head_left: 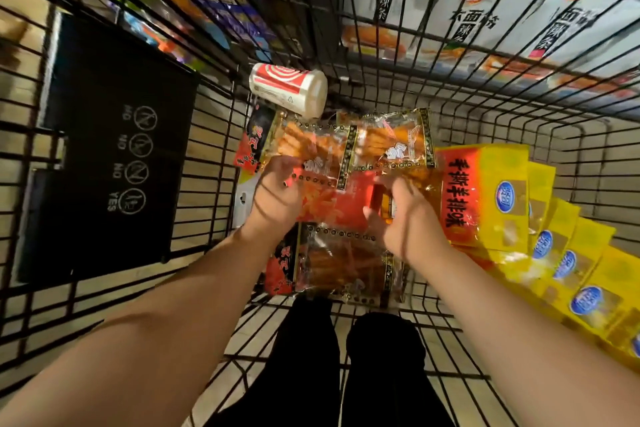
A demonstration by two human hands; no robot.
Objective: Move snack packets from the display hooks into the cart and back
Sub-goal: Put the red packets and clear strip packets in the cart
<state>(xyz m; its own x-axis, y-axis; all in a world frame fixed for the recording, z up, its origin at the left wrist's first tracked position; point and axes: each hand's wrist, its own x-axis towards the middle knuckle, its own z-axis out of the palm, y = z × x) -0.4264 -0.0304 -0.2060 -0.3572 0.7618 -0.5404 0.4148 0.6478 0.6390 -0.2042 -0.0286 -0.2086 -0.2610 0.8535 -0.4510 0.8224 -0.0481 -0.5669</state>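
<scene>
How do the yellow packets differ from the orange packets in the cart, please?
The yellow packets are opaque with round blue badges; the orange packets are partly clear, showing strips inside. The yellow packets overlap in a tidy row on the right; the orange packets lie loosely piled mid-cart. Both lie in the cart.
</scene>
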